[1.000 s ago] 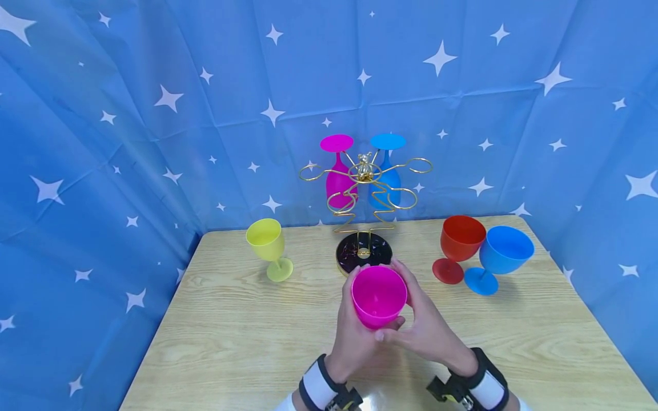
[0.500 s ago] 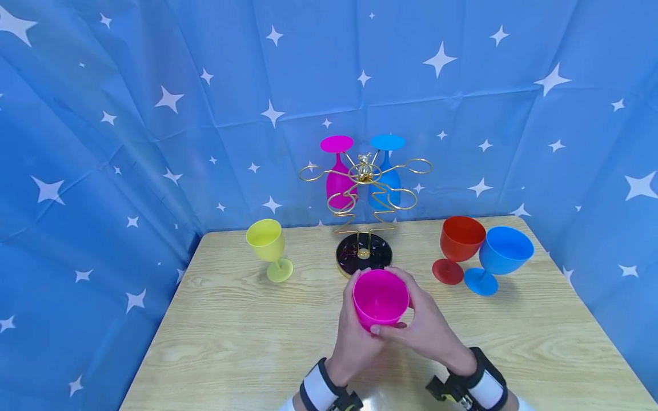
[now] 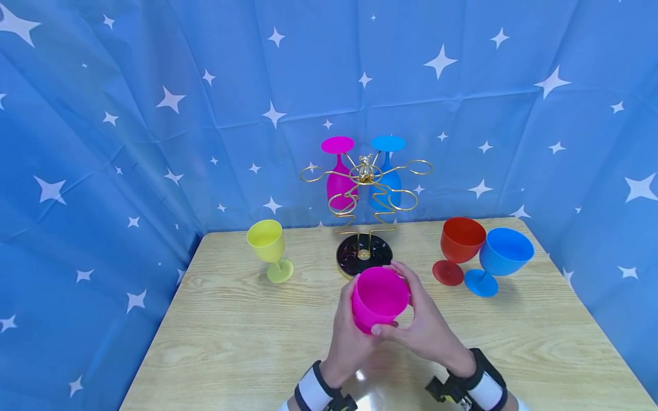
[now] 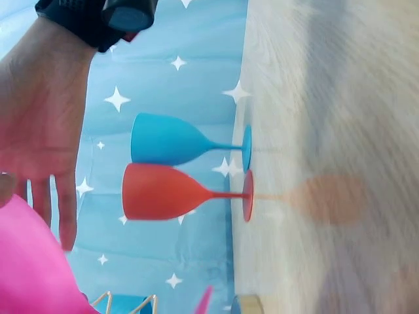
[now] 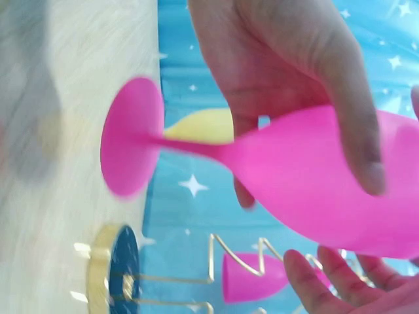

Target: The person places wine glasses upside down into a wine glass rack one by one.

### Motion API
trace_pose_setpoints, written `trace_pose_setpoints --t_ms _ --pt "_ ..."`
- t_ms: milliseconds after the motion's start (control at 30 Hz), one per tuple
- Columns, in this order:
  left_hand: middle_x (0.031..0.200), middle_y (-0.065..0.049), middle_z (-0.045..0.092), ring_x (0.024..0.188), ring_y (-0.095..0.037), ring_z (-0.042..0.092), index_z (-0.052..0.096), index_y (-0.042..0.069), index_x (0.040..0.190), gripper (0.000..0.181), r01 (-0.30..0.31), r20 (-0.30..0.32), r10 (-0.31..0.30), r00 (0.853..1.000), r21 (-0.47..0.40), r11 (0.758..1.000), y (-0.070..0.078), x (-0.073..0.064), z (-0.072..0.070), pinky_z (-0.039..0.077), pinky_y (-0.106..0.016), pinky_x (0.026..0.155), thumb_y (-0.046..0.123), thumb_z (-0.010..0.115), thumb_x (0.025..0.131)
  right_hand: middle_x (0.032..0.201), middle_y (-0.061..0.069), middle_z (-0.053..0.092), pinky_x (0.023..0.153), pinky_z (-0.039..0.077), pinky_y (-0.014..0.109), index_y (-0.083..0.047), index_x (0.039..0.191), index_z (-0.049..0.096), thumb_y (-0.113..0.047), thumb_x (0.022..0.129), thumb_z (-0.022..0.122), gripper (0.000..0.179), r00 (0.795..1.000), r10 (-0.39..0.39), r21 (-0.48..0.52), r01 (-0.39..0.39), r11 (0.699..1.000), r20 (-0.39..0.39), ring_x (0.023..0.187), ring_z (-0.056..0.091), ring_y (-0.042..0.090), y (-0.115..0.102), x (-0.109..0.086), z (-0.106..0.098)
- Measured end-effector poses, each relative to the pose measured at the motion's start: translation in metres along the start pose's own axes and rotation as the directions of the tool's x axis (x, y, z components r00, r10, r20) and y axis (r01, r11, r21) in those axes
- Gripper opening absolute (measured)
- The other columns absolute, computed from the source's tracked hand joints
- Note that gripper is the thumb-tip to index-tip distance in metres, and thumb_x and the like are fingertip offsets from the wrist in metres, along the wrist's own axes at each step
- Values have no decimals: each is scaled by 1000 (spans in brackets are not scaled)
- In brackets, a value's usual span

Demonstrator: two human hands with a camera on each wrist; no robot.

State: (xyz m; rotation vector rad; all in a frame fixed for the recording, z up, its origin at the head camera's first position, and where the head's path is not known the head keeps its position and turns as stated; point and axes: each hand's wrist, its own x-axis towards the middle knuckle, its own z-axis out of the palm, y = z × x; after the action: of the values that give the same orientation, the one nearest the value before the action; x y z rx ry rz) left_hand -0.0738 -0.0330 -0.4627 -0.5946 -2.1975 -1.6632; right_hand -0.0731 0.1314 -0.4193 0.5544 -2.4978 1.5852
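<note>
Both hands hold a pink goblet (image 3: 379, 299) between them, its mouth facing up toward the head camera. My left hand (image 3: 346, 331) grips the bowl from the left; in the right wrist view its thumb lies across the bowl. My right hand (image 3: 426, 328) holds the other side, thumb in front and fingers behind. The goblet's round foot (image 5: 131, 137) hangs above the table in the right wrist view. Just beyond the hands stands a gold wire goblet rack (image 3: 365, 178) on a black round base (image 3: 352, 260). Upside down at its back hang another pink goblet (image 3: 338, 185) and a blue goblet (image 3: 390, 182).
A yellow goblet (image 3: 265, 241) stands left of the rack on the wooden table (image 3: 231, 342). To the right, a red goblet (image 3: 461, 242) and a second blue goblet (image 3: 506, 251) stand close together. A starry blue cloth (image 3: 231, 74) hangs behind and at both sides.
The held pink goblet tips slightly and shifts a little between the hands. My left hand slides slightly lower on the bowl. Rack and standing goblets stay put.
</note>
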Motion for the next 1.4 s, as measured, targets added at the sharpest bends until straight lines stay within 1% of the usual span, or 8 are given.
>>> trace_pose_setpoints --t_ms 133,233,500,600,833,1033,1200,1400 --pt "142 -1 47 124 -21 53 27 22 152 96 -11 1 11 1000 60 998 -4 3 -7 57 -34 93 29 85 76 148 1 44 92 56 42 -32 153 23 -29 68 89 108 999 -51 -101 50 994 -4 130 48 22 -1 2 -4" --pt "143 -3 46 125 -23 54 27 18 152 99 -63 12 62 998 144 988 -6 5 -12 57 -36 93 26 87 74 150 0 40 92 56 47 -32 153 22 -33 67 90 109 996 -88 -164 88 983 5 131 48 22 -2 4 -8" --pt "144 -10 47 127 -27 54 34 10 148 99 -221 35 225 974 392 893 -8 16 -27 56 -41 95 17 91 68 153 6 36 95 55 51 -25 155 22 -37 63 92 116 981 -188 -293 192 937 42 134 44 25 -7 11 -16" --pt "145 -9 46 129 -25 53 38 8 147 96 -268 64 271 960 477 837 -7 19 -32 55 -41 98 14 91 67 154 7 35 94 54 54 -25 155 21 -39 63 92 117 979 -197 -316 202 927 47 136 42 26 -10 14 -19" --pt "147 -6 45 135 -24 44 42 14 145 93 -369 163 349 923 636 678 -6 23 -42 49 -41 106 16 91 65 156 6 33 94 53 57 -29 156 19 -44 64 90 118 984 -165 -324 178 929 66 139 38 28 -16 15 -23" --pt "148 -5 43 138 -26 39 42 17 145 94 -427 243 372 896 699 573 -3 27 -50 48 -42 105 23 92 65 156 7 33 94 53 58 -26 156 20 -46 64 90 117 984 -158 -327 178 928 87 140 38 29 -17 17 -23" --pt "149 -5 43 138 -28 39 43 20 145 93 -488 310 401 862 725 487 -2 32 -56 44 -44 109 24 91 66 156 7 33 94 53 57 -25 156 20 -47 63 89 118 983 -146 -343 175 923 109 140 38 29 -20 18 -25" --pt "148 -4 45 136 -29 43 45 23 143 86 -570 416 419 807 736 366 2 37 -59 42 -45 111 21 88 69 157 8 33 96 51 61 -24 156 21 -46 64 89 116 984 -124 -335 160 929 127 141 38 31 -23 20 -27"
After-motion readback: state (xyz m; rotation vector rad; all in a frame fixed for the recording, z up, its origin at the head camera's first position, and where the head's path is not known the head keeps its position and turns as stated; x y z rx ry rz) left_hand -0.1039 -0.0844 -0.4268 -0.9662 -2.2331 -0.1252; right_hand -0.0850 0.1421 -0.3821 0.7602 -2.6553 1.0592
